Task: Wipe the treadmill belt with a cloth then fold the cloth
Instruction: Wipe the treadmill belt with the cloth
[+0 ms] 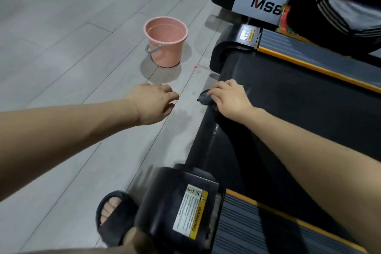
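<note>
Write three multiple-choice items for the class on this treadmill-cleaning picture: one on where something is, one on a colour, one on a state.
1. Where does the bucket stand?
A. On the floor beside the treadmill
B. On the treadmill belt
C. In the left hand

2. What colour is the bucket?
A. Blue
B. Pink
C. Green

3. What is the right hand doing?
A. Hanging empty
B. Lifting the bucket
C. Pressing a dark cloth at the end of the treadmill belt

Answers: 1 A, it sits on the grey floor to the left of the machine. 2 B, its wall and rim are pink. 3 C, the cloth shows under its fingers, while the left hand hovers empty over the floor.
</note>
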A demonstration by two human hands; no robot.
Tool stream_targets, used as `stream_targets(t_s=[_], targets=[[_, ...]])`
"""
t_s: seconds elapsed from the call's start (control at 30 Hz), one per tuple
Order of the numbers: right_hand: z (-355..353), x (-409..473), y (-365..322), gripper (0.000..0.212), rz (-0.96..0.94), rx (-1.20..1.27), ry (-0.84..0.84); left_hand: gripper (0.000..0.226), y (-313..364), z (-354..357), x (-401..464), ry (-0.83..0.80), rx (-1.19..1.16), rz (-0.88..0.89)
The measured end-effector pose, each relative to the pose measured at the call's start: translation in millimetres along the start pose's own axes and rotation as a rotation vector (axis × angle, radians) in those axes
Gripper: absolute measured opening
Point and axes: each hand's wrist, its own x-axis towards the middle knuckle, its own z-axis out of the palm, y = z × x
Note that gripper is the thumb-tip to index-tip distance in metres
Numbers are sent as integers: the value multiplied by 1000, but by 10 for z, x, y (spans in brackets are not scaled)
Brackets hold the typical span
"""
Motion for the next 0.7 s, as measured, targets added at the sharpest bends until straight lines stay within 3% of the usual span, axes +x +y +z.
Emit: stream_targets(t_s=[0.2,0.43,0.7], targets=[[-14,-970,-544,27,-338,240,-85,38,72,-231,-236,19,-51,-118],[-160,-1508,-324,32,-388,314,-165,38,220,-260,-291,48,9,-49],[-222,-1855,-1,28,-358,317,-115,39,382,-371,-87,25,-15,-24]])
